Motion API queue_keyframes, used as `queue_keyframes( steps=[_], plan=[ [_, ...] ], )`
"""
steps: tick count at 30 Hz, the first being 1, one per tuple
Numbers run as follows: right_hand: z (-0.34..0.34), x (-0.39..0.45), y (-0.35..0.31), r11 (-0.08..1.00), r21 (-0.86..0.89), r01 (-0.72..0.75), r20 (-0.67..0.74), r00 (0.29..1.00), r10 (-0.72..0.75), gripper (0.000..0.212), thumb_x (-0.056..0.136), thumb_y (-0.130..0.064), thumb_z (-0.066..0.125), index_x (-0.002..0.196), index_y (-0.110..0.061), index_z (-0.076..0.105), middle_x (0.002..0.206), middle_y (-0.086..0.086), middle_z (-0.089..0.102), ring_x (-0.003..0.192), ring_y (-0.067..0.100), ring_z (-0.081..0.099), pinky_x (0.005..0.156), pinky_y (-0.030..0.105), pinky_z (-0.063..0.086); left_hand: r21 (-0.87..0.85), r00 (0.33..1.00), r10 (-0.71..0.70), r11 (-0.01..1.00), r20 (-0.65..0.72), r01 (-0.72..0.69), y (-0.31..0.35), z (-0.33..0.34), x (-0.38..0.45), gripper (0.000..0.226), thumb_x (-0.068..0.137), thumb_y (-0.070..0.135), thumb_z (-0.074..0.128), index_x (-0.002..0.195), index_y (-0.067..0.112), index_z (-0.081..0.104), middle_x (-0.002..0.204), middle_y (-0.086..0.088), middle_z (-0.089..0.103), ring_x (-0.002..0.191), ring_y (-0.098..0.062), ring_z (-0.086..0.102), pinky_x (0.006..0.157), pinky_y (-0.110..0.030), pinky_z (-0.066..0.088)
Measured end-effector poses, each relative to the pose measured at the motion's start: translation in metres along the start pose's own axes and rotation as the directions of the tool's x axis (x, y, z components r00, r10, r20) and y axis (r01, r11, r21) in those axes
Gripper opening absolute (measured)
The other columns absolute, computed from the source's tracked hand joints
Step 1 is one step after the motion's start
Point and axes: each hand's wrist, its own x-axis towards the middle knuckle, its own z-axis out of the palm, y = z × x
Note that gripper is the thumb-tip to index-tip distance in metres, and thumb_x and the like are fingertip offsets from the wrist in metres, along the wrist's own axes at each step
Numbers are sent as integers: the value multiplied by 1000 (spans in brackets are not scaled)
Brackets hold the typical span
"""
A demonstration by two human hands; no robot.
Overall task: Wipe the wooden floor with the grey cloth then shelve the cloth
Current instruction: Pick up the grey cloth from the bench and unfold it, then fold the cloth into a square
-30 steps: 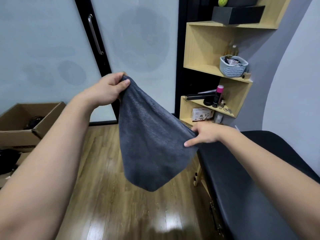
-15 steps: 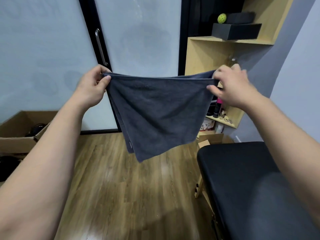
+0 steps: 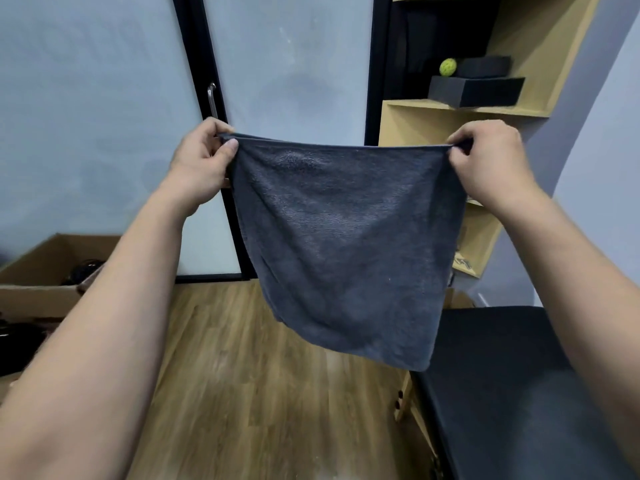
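Grey cloth (image 3: 343, 244) is now hanging spread at frame centre, where a second ago it was dangling slack. Left hand (image 3: 201, 164) and right hand (image 3: 491, 164) are pinching its top corners, fingers clamped. Likely folding before shelving on shelf (image 3: 464, 107), upper right.

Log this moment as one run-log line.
stage: cloth spread in air | left hand: pinches top corner | right hand: pinches other top corner | grey cloth: hangs above wooden floor
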Motion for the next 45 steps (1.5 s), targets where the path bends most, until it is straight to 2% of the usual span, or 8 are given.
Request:
queue_keyframes(
  steps=[5, 10, 16, 24, 34, 38, 42, 45],
  plan=[
    [-12, -6, -7, 970, 243, -19, -18, 1000, 24, 15, 90, -21, 66, 97, -22, 80, 92, -3, 73, 91, 13, 65, 79, 27, 50, -72, 999, -42, 997, -18, 41, 0, -9, -2, 25, 106, 12, 47, 88, 29, 52, 82, 4, 58, 71, -15, 51, 66, -34, 49],
    [-5, -2, -10, 997, -61, -39, 162, 986, 49, 16, 92, -17, 63, 95, -21, 77, 102, 13, 72, 104, 33, 62, 88, 39, 54, -37, 998, -23, 999, 58, 25, 10, -6, -3, 22, 106, 12, 48, 92, 29, 54, 86, 1, 59, 65, -5, 57, 55, -27, 56],
    [8, -12, 4, 912, 312, -265, 285, 942, 176, 12, 88, -12, 74, 90, -23, 78, 92, 8, 74, 85, 14, 59, 73, 27, 46, -90, 993, -45, 994, 107, 55, 16, -2, -7, 19, 106, 14, 50, 92, 26, 55, 85, 7, 64, 62, -2, 59, 52, -25, 53],
    [32, -27, 25, 979, -72, 192, 178, 968, -177, 7, 94, -18, 68, 98, -12, 70, 107, 8, 47, 98, 26, 50, 83, 40, 47, -30, 998, -47, 998, 43, 48, 5, -12, -2, 19, 104, 16, 52, 94, 30, 61, 79, 12, 65, 68, -3, 61, 56, -28, 56],
    [20, -28, 19, 935, 355, 15, 133, 989, -66, 10, 99, -29, 60, 99, -23, 52, 89, 3, 64, 73, 14, 56, 64, 28, 48, -67, 996, -79, 994, 38, 82, -11, -20, -20, 25, 106, 13, 47, 93, 29, 60, 82, 7, 64, 72, -10, 60, 57, -27, 58],
    [-2, 16, -6, 628, 774, -82, 5, 992, 124, 27, 90, -36, 72, 107, -25, 54, 79, -10, 70, 64, 2, 60, 53, 21, 50, -281, 990, -104, 957, -91, 75, 16, -39, 20, 13, 104, 26, 53, 94, 28, 61, 82, 15, 68, 68, -5, 65, 62, -31, 58],
    [25, 2, 1, 298, 725, -620, 626, 775, 91, 88, 79, -86, 41, 142, -26, 49, 128, 1, 68, 111, 28, 67, 98, 60, 50, -460, 926, -320, 804, 199, 377, -27, -35, 4, 76, 80, 86, 43, 125, 28, 60, 121, 13, 71, 115, -18, 65, 91, -52, 53],
    [75, -82, 12, 345, 500, -794, 852, 522, -32, 68, 87, -64, 54, 132, -14, 64, 118, 6, 74, 107, 25, 72, 85, 40, 60, -278, 720, -432, 717, 544, 640, -100, -9, -68, 77, 71, 75, 71, 124, 19, 70, 130, -9, 68, 113, -27, 68, 90, -46, 57]
  ],
)
